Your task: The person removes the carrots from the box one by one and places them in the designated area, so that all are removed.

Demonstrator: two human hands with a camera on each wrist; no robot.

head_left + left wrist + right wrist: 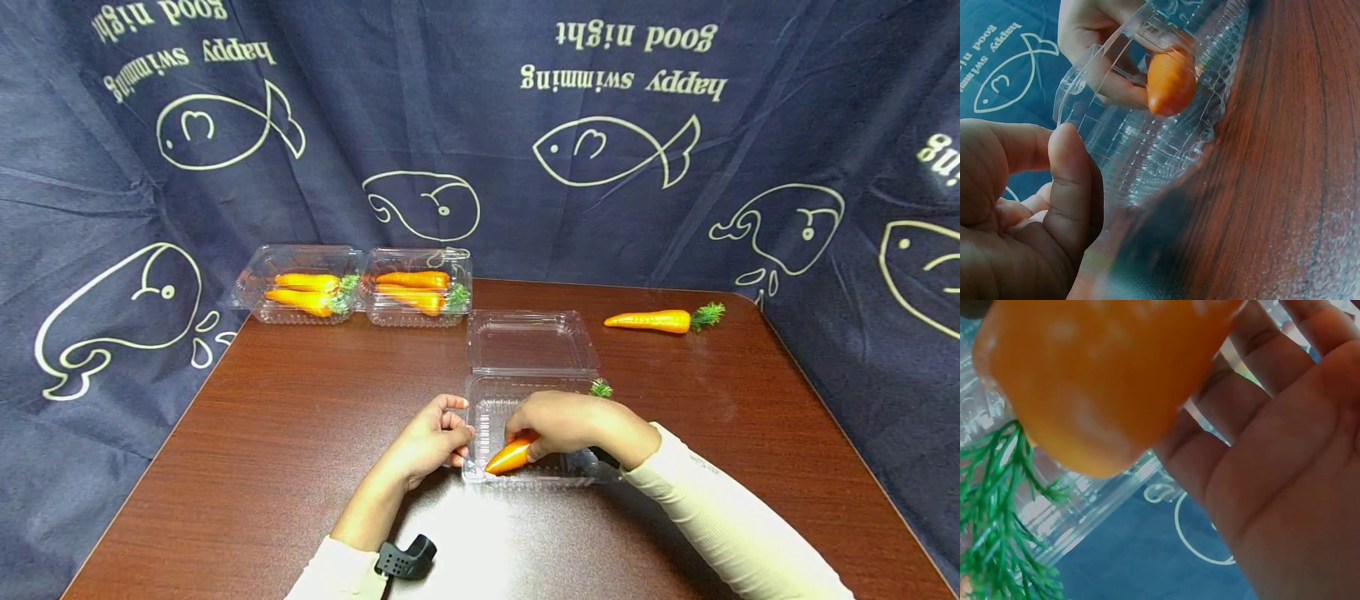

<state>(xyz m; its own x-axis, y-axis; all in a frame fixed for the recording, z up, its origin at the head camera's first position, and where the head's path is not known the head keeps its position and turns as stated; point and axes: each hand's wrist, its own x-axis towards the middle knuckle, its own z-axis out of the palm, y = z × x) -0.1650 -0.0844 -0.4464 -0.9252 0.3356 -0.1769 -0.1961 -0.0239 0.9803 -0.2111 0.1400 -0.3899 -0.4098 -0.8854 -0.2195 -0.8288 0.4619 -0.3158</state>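
**Right hand (566,423) grips a carrot (510,454) at the open clear box (491,417)**

From here I see the right hand's fingers and thumb curled round the carrot, which slants with its tip toward the box's near left corner; I cannot tell whether it touches the bottom. The left hand (431,437) pinches the box's left rim between thumb and finger. The box's lid (532,343) lies folded back on the worktop (337,375). Behind, to the left, two closed boxes (417,260) each hold carrots (300,302); a loose carrot (652,321) lies at the far right.
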